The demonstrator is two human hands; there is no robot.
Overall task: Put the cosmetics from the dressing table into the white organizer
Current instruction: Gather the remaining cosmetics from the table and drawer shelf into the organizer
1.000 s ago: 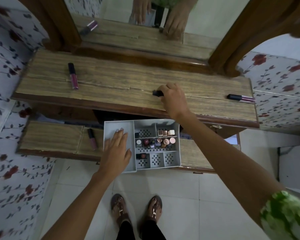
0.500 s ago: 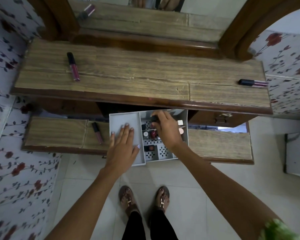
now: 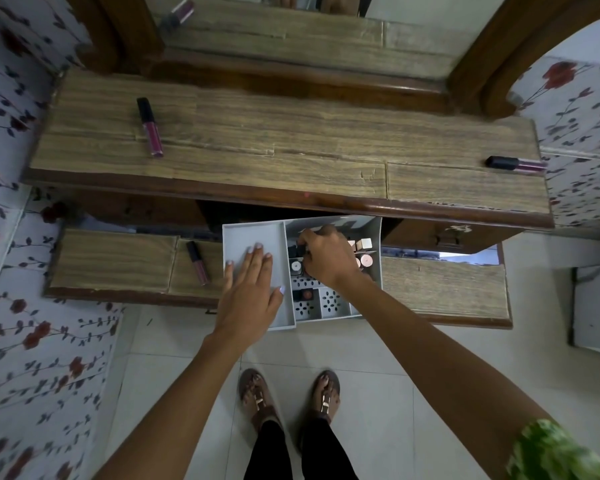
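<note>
Presently, one white organizer (image 3: 253, 237): a rectangular plastic tray standing on the lower shelf (image 3: 118, 261) beneath the overhang of the dressing table top (image 3: 291, 147). It has a long plain compartment on its left and a grid of small cells on its right, the near cells showing cut-out petal patterns in their floors.

Contents: several lipsticks (image 3: 364, 252) stand upright in the far cells, with rose-gold and cream caps, and one dark-cased lipstick stands in a near cell.

Left hand (image 3: 252, 296): laid flat, fingers straight and together, on the left compartment and its near rim.

Right hand (image 3: 329, 256): reaching into the far cells, fingertips curled down around a small black lipstick (image 3: 300, 251); whether it is actually pinched cannot be told.

Outside the tray: a lip gloss tube (image 3: 149, 128), black cap and magenta body, lies on the far left of the table top; a second tube (image 3: 515, 164) lies at the right edge; a third tube (image 3: 197, 263) lies on the lower shelf just left of the organizer.

Labels and writing: none can be read on any item.
</note>
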